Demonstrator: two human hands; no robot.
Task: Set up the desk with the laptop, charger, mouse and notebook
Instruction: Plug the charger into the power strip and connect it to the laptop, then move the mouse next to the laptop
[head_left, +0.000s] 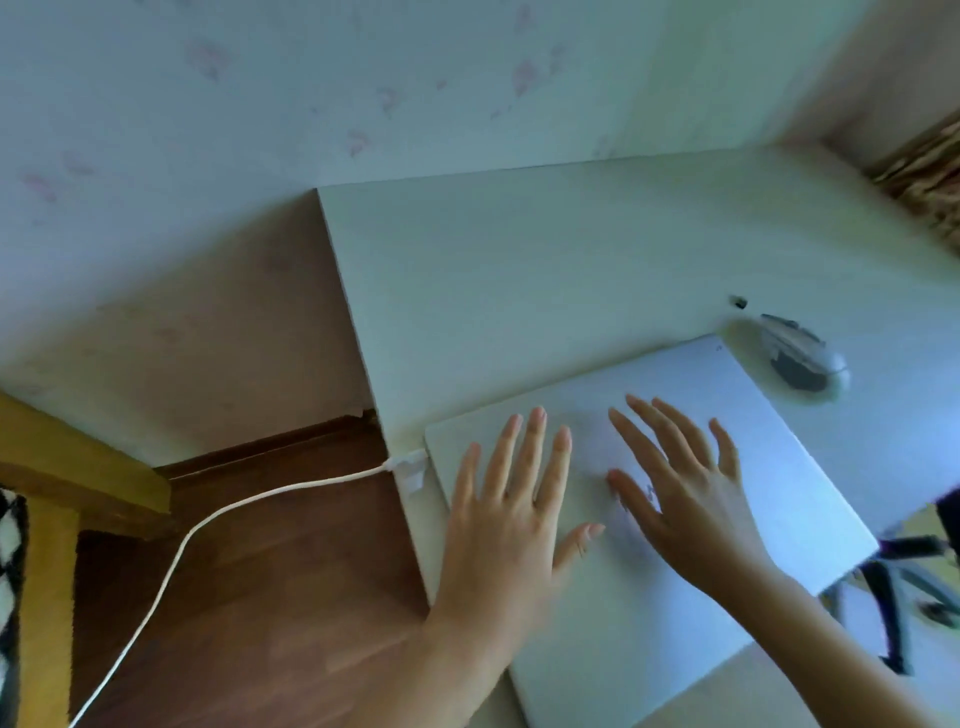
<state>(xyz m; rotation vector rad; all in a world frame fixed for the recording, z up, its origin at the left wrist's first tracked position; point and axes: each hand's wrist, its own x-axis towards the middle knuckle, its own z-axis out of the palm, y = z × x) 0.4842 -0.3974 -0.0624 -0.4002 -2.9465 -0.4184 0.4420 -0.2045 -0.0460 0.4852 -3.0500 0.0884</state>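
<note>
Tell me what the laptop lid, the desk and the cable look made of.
Laptop lid: pale, smooth and matte with a soft sheen, probably metal or painted plastic; blur leaves it open. Desk: off-white board with a flat square edge, likely laminate. Cable: white, smooth and bending freely, so rubbery plastic.

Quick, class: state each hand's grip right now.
Left hand: open, fingers straight, flat on the closed laptop.
Right hand: open, fingers spread, over the laptop lid.
</note>
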